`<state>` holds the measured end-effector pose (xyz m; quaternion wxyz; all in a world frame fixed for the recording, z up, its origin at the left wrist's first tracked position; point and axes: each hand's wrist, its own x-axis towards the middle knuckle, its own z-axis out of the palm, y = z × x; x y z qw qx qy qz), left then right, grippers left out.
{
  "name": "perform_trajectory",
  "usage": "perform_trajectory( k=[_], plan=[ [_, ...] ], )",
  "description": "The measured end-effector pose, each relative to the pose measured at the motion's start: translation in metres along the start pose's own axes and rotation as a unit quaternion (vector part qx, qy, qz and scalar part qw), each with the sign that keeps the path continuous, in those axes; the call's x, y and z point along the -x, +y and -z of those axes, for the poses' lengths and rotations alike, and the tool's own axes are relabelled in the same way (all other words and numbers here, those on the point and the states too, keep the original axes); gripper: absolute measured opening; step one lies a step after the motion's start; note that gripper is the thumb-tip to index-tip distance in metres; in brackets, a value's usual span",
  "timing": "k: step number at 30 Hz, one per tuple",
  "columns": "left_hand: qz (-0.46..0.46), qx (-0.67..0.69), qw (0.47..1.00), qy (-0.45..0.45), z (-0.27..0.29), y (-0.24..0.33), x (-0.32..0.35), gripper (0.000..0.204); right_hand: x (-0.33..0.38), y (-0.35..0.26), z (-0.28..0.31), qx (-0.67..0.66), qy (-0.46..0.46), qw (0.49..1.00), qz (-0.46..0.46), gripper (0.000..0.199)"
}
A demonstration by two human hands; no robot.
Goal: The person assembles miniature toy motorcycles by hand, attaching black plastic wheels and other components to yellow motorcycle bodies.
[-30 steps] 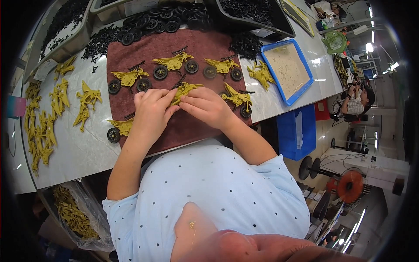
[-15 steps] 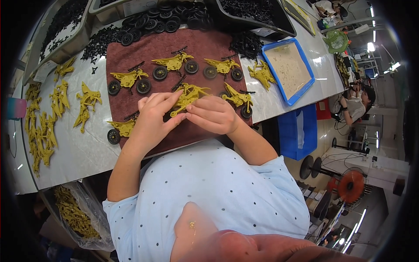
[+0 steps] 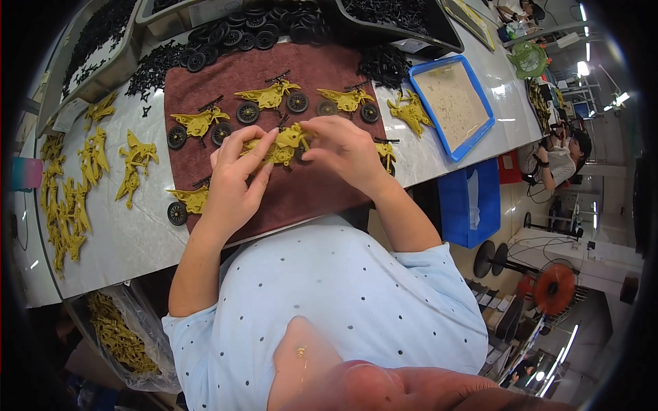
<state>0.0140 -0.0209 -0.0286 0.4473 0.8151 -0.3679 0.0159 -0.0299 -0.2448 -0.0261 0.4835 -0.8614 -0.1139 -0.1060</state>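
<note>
A yellow toy motorcycle (image 3: 282,148) with black handlebars is held above the maroon towel, between my two hands. My left hand (image 3: 236,177) grips its rear part, with fingers over the top and the thumb below. At its front end my right hand (image 3: 348,154) curls its fingers and thumb around the fork, where a dark wheel partly shows. Beyond my hands stand three toy motorcycles with black wheels: a left one (image 3: 199,123), a middle one (image 3: 269,97) and a right one (image 3: 348,101). Another motorcycle (image 3: 188,200) is partly behind my left hand; one more (image 3: 386,156) is mostly hidden behind my right.
The maroon towel (image 3: 301,205) covers the table's middle. Several loose yellow bodies (image 3: 82,161) lie left. Black wheels (image 3: 236,33) are heaped at the back beside bins of small black parts (image 3: 394,20). A blue-rimmed tray (image 3: 456,103) lies right; a blue crate (image 3: 469,205) stands below.
The held motorcycle has turned, its front now showing more clearly. My right hand has shifted up and its thumb and fingers have spread wider around the front end.
</note>
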Motion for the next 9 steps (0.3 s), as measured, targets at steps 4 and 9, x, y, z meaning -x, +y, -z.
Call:
perform_trajectory(
  k=[4, 9],
  plan=[
    [-0.006, -0.117, 0.993, 0.029, -0.014, -0.010, 0.004, 0.045, -0.004, 0.008, -0.011, 0.054, -0.008, 0.997, -0.061, 0.040],
    [-0.022, -0.210, 0.977, 0.034, -0.021, -0.018, 0.006, 0.050, -0.007, 0.009, -0.017, 0.078, -0.048, 0.988, -0.122, 0.035]
  ],
)
